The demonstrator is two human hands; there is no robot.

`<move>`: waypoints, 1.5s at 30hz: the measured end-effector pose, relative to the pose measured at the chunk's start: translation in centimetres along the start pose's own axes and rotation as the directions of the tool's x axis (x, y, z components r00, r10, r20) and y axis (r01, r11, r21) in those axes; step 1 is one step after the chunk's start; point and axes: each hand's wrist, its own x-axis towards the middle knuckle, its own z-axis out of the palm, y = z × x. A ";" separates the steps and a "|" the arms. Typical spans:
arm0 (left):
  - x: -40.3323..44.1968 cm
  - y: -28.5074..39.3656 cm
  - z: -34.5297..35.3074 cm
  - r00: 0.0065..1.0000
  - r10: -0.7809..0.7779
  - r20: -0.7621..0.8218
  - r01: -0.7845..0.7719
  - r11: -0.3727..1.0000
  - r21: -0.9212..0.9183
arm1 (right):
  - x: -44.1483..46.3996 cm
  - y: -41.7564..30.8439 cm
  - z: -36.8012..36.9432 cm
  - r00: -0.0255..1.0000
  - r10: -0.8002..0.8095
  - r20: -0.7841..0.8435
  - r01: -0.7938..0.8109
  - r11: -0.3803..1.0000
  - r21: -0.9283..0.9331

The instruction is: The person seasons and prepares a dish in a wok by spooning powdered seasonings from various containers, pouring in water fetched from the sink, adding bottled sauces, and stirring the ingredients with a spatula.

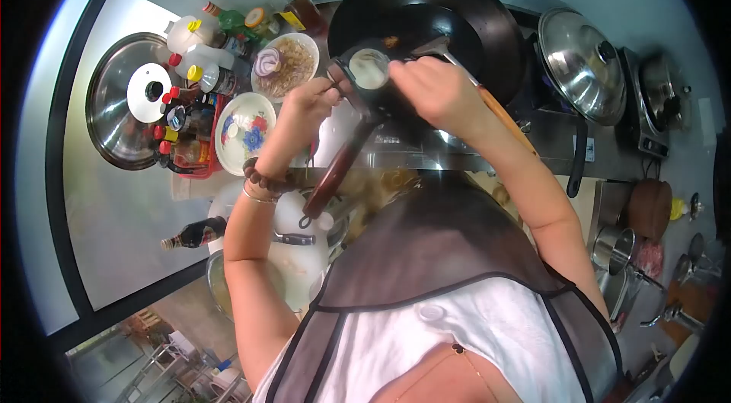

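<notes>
The round container (369, 69), with pale contents, is positioned above the near part of the black wok (426, 5), between the two hands. The left hand (306, 107) is at its left side, fingers bent and drawn together in a narrow pinch on the container's dark edge. The right hand (440, 91) is at its right side, fingers curled inward and fingertips at the rim; because the view is small and slightly blurred here, it cannot be told how firmly, or whether, this hand grips the container. A brown handle (339, 167) runs below the hands, down and to the left. A spatula (491, 102) with a wooden shaft lies across the right side of the wok, passing behind the right forearm. To the left of the wok stands a bowl (311, 46) of chopped food with sliced onion (268, 62) on top. A white floral dish (245, 145) sits just below the bowl, beside a red basket (202, 167) of bottles. A domed steel lid (571, 60) is located to the right of the wok, its black knob uppermost.
</notes>
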 end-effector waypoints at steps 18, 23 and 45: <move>1.6 2.2 2.3 0.986 0.098 -0.134 -0.046 0.937 0.346 | -1.9 0.7 2.6 0.333 0.873 0.356 -0.725 -0.005 0.688; 2.0 1.6 1.4 0.984 0.014 -0.175 0.049 0.936 0.348 | -2.4 2.1 1.1 0.507 0.862 0.019 -0.744 0.426 0.514; 3.7 2.3 3.0 0.960 0.257 -0.116 -0.188 0.890 0.415 | -1.9 2.5 3.8 0.440 0.829 0.345 -0.807 0.197 0.557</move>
